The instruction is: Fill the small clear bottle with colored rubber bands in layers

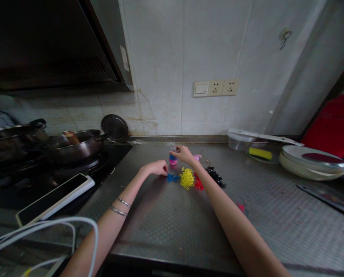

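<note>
1. Head view, and the right hand (185,154) had the clear container (173,161) gripped near its top! It stood upright on the metal counter (160,227), just behind the piles, with pink and blue showing inside.
2. Over to the left hand (156,168): fingers bunched, down at the left edge of the small blue pieces (173,178). Whether they had pinched one, you could not tell.
3. Lined up rightward came the yellow pieces (187,178), the red pieces (198,183), partly behind the right forearm, and the black pieces (217,177) beyond it.
4. The step in hand, by the look of it: picking at the blue pile, container steadied alongside. The next move seemed to call for a fine fingertip pinch on the blue and a light, firm hold on that container.
</note>
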Motion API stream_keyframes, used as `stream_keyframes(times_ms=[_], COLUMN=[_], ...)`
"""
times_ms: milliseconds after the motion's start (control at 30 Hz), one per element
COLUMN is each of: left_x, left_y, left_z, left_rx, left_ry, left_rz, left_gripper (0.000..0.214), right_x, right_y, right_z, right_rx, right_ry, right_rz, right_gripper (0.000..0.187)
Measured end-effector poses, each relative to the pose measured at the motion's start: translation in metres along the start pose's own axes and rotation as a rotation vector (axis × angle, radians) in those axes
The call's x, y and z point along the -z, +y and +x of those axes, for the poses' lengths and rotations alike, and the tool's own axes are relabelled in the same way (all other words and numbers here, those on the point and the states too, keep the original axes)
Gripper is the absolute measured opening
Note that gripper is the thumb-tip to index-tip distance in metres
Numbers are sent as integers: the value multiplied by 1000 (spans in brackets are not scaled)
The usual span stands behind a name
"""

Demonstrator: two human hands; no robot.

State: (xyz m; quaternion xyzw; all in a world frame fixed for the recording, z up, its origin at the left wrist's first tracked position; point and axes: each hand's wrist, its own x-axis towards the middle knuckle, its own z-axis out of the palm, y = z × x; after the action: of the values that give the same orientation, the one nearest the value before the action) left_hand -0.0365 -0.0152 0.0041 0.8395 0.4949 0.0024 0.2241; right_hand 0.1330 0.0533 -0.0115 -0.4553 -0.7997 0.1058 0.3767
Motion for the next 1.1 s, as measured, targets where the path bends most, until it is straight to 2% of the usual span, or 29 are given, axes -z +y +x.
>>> stream_keyframes(times_ms=[133, 267, 400, 533, 1100], left_x=[1, 1, -2, -5, -6], left_y=[4, 12, 18, 20, 7], left_z=[-2, -3, -2, -2, 1], left_rx=[23, 12, 0, -23, -74], left_ry=[-40, -36, 6, -10, 44], left_rz=[-28, 71, 161, 152, 73], left_gripper=[25, 29, 24, 15, 19], right_x=[0, -2, -3, -3, 1], right_y=[0, 2, 4, 4, -1], right_z=[0, 1, 2, 2, -1], right_rx=[3, 12, 12, 4, 40], right_ry=[1, -3, -15, -19, 9], right_rz=[10, 8, 15, 17, -3], right_gripper=[33, 35, 37, 37, 37])
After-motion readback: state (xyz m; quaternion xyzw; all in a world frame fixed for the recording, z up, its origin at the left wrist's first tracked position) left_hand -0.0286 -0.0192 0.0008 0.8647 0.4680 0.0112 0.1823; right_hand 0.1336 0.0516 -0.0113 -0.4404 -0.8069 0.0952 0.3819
